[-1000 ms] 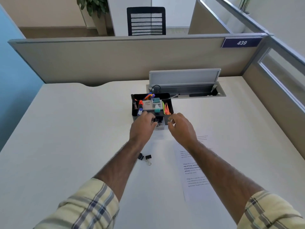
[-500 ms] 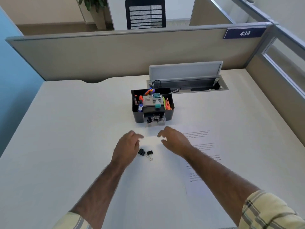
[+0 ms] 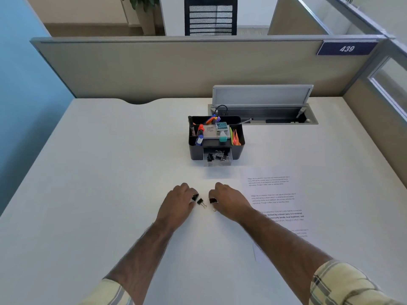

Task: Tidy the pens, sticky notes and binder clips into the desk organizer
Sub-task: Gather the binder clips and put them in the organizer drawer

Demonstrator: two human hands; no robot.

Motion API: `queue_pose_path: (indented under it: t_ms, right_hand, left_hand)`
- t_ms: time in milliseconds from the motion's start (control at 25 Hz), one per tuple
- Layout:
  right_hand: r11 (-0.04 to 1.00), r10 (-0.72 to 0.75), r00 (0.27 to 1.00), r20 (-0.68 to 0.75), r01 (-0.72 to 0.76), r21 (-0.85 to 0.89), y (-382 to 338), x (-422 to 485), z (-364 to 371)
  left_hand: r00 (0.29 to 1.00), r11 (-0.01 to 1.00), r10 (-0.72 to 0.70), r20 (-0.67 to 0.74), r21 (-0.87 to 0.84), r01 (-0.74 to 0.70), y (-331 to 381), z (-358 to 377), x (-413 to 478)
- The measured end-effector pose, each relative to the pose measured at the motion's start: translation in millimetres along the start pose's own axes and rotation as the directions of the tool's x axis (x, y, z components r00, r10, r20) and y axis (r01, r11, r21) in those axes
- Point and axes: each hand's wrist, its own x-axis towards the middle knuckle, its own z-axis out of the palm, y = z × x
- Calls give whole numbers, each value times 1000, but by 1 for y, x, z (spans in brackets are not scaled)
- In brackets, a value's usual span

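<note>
Left hand [image 3: 178, 202]: low over the worktop [image 3: 110, 172], fingers curled down onto the left clip [image 3: 195, 197], a black binder clip that shows partly from under the fingertips
Right hand [image 3: 229, 201]: low over the worktop beside the left hand, fingers curled, pinching the right clip [image 3: 212, 200], whose wire handle pokes out toward the person
Middle clip [image 3: 200, 202]: a black binder clip lying on the worktop between the two hands, just beside the left clip; whether a finger touches it I cannot tell
Desk organizer [image 3: 196, 150]: black, upright on the worktop, beyond both hands and apart from them
Drawer [image 3: 218, 163]: clear, pulled out at the bottom centre of the organizer's front, holding a heap of stored clips [image 3: 217, 156]
Pens [image 3: 211, 119]: standing tilted in the organizer's back compartment, with markers [image 3: 199, 134] in the left one
Sticky notes [image 3: 235, 137]: orange and green strips upright in the right compartment
Centre tray: a white box [image 3: 210, 131] marked camlin and a teal item [image 3: 223, 138] just beside it
Printed sheet [image 3: 275, 194]: flat on the worktop to the right of the right hand, its near corner under the right forearm
Cable tray [image 3: 262, 116]: set into the worktop behind the organizer, lid raised
Sign [image 3: 346, 49]: blue, reads 439, on the partition at the far right
Sleeves: pale plaid, at the bottom edge
</note>
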Motion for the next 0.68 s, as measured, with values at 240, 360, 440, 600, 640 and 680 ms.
queue_pose_path:
  t_ms: [240,360,440,600,640,680]
  right_hand:
    - [994,93,995,-29,-91,58,1,-6,1]
    - [994,111,992,-54,-111,10,-5,-8,4]
    - [994,106,990,-97,-106,0,-7,-8,1]
    - [999,23,932,-361,-6,49,-9,7,-36]
    - [998,13,902,-432,12,54,-8,15,-51]
    - [998,14,873,-487,18,60,-5,22,-65]
  left_hand:
    - [999,1000,12,46,6,-12,3,-1,8]
    - [999,1000,-12,30,19,12,4,-2,8]
    - [999,999,-28,20,28,27,3,-2,7]
    - [997,998,-62,-40,-9,61,0,-5,3]
    - [997,998,-62,-52,-9,62,1,-6,2]
    - [996,998,-60,-63,-7,60,2,-7,2]
